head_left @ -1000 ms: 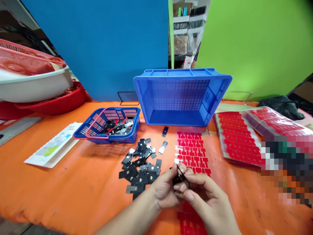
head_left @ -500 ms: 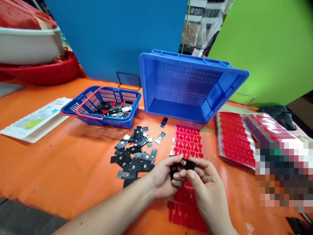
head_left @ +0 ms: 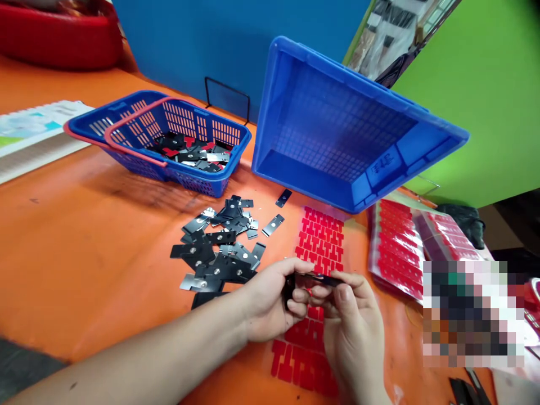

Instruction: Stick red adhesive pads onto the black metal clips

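Both my hands hold one small black metal plate [head_left: 314,278] above a sheet of red T-shaped stickers [head_left: 317,247] on the orange table. My left hand [head_left: 270,301] grips the plate's left end, and my right hand [head_left: 352,320] pinches its right end with thumb and fingers. A bit of red shows under the plate between my fingers. A loose pile of similar black plates [head_left: 219,253] lies just left of my hands.
A small blue basket with a red handle [head_left: 126,132] holds more plates at the back left. A large blue crate [head_left: 350,129] stands tilted behind the sticker sheet. Stacked red sticker sheets [head_left: 400,242] lie at the right. A printed card [head_left: 29,132] lies far left.
The view has swung down and tilted, so everything shifted left in the frame. The plate has turned from upright to lying flat between my fingers. Both hands stay over the sticker sheet.
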Tool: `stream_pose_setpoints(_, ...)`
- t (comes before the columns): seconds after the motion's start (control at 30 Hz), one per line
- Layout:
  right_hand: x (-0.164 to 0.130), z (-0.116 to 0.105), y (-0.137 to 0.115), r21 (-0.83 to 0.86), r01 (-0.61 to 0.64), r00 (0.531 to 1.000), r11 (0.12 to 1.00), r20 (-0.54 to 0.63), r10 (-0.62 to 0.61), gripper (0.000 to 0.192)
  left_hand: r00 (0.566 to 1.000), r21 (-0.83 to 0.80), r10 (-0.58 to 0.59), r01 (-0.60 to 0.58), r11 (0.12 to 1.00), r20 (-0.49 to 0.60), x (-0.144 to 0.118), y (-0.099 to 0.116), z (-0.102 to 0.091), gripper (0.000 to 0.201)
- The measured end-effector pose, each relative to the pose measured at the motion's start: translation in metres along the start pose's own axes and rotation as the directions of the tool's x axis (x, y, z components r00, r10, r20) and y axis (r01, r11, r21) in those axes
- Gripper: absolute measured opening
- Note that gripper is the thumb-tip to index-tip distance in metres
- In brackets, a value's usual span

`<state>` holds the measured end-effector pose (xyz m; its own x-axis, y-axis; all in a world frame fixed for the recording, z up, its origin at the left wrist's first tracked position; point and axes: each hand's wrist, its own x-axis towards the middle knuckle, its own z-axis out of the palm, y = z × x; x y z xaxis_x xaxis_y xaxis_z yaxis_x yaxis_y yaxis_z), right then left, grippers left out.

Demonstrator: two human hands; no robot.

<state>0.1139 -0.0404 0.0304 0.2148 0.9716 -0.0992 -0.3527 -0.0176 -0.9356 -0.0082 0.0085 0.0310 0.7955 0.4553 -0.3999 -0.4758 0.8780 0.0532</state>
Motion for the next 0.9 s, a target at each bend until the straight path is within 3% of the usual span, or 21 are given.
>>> stream_pose_setpoints(0.2, 0.0004, 0.0008, 0.0007, 0.009, -0.024, 1.0, 1.0, -0.008, 0.024, 0.014, 0.999, 0.006, 0.016, -0.016, 1.0, -0.045, -0.0022, 0.001, 0.0014, 0.015)
stream_pose_setpoints(0.6, 0.0023, 0.0033, -0.0006, 0.031, -0.064, 0.998, 0.997, -0.019, 0.065, 0.013, 1.0, -0.015, -0.002, 0.002, 1.0, -0.005, -0.0016, 0.0027, 0.0027, 0.018)
stream_pose_setpoints(0.9, 0.0033, 0.0036, 0.0003, 0.009, -0.087, 0.995, 0.996, -0.042, 0.087, 0.017, 0.999, -0.026, 0.007, -0.008, 1.0, -0.039, -0.0025, 0.0047, 0.003, 0.016)
